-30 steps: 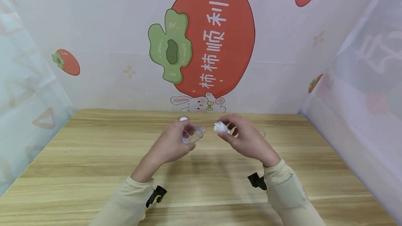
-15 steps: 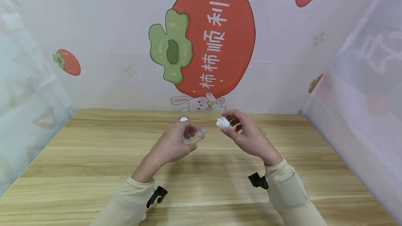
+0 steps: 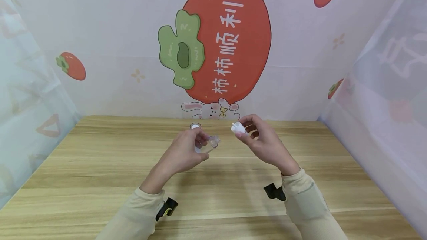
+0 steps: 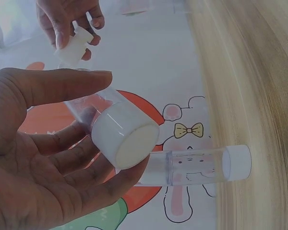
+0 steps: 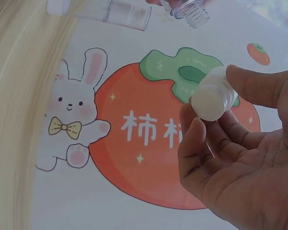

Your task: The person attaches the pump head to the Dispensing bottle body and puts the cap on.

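Observation:
Tilted in my left hand (image 3: 183, 149) is a small clear bottle (image 3: 213, 142) with a bare neck pointing right. Thumb and fingers grip it near its white base (image 4: 129, 134); the threaded neck (image 5: 198, 18) shows in the right wrist view. My right hand (image 3: 265, 142) pinches a white pump top (image 3: 238, 128), its open end and thin inner stem facing left toward the bottle. A gap separates the two parts. From the right wrist, the white piece (image 5: 209, 103) presents its round flat end, held between thumb and fingertips.
Behind my left hand a clear cylindrical container (image 4: 197, 165) with a white base stands on the wooden table (image 3: 213, 203). A white cloth backdrop (image 3: 116, 88) with printed persimmons rises at the table's back edge, and side cloths hang left and right.
My right hand has shifted slightly right and away with the pump top, widening the gap and changing its tilt. My left hand and the bottle have barely moved.

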Demonstrator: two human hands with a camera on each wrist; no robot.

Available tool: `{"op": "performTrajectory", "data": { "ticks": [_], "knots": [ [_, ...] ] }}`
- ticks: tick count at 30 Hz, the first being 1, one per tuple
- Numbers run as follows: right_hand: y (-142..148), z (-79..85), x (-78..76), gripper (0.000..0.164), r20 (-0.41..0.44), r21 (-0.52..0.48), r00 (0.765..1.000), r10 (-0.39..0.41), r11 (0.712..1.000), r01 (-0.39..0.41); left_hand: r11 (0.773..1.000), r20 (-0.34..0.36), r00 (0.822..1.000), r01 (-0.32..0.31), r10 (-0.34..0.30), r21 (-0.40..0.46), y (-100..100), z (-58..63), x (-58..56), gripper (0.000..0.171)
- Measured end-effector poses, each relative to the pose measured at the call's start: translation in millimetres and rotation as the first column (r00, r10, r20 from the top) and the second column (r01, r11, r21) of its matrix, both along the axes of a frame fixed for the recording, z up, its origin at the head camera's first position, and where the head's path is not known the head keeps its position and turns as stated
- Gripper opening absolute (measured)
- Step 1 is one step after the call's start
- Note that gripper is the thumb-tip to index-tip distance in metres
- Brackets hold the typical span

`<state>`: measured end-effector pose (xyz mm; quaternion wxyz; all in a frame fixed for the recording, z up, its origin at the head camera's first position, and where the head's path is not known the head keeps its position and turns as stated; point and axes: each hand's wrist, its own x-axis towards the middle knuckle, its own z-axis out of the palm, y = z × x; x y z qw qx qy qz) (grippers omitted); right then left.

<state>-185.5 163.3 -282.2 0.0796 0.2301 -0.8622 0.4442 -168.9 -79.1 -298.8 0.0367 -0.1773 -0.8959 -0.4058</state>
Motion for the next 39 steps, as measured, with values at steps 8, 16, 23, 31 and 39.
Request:
{"op": "performTrajectory", "data": {
  "ticks": [8, 16, 23, 31, 39],
  "knots": [
    [-0.3, 1.1, 0.2, 0.029, -0.002, -0.015, 1.000, -0.002, 1.000, 0.001, 1.000, -0.012, 1.000, -0.012, 0.012, 0.006, 0.1, -0.2, -0.1, 0.031],
    [-0.2, 0.6, 0.1, 0.028, -0.002, -0.036, 1.000, 0.002, 0.999, -0.002, 1.000, -0.030, 0.999, -0.015, 0.016, 0.013, -0.6, -0.8, -0.3, 0.031],
    [-0.1, -0.4, -0.8, 0.027, 0.022, -0.091, 1.000, 0.007, 0.996, -0.005, 1.000, -0.032, 0.999, -0.019, 0.020, 0.021, -0.8, -0.3, -0.1, 0.030],
    [-0.7, -1.3, -0.8, 0.027, 0.051, -0.145, 0.999, 0.017, 0.989, -0.010, 0.999, -0.033, 0.999, -0.024, 0.024, 0.027, -0.3, 0.3, 0.4, 0.030],
    [-2.1, -0.1, -1.3, 0.029, 0.060, -0.174, 0.998, 0.010, 0.985, 0.000, 0.999, -0.038, 0.999, -0.028, 0.029, 0.030, -0.1, 0.5, 0.9, 0.030]
  ]
}}
